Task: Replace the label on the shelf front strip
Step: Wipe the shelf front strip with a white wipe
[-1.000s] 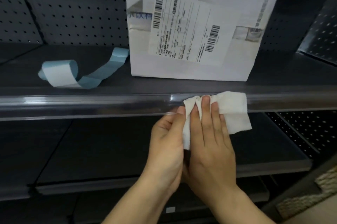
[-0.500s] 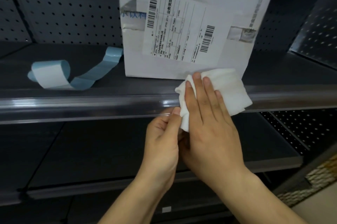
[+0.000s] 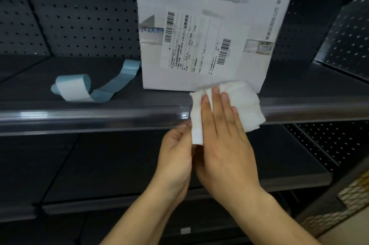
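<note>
Two hands meet at the clear plastic shelf front strip [image 3: 89,119]. We see the right hand [image 3: 223,145], fingers straight, pressing a soft white crumpled wipe [image 3: 243,109] flat against the glossy strip. The left hand [image 3: 175,151] pinches the wipe's lower corner. A curled blue label roll [image 3: 79,89] lies on the dark shelf, beside a white cardboard box [image 3: 209,25].

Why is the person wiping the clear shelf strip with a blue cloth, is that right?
Not quite: the cloth is white, not blue. The head view shows the right hand pressing it flat on the clear shelf strip. The blue thing is the roll of labels lying on the shelf.
</note>
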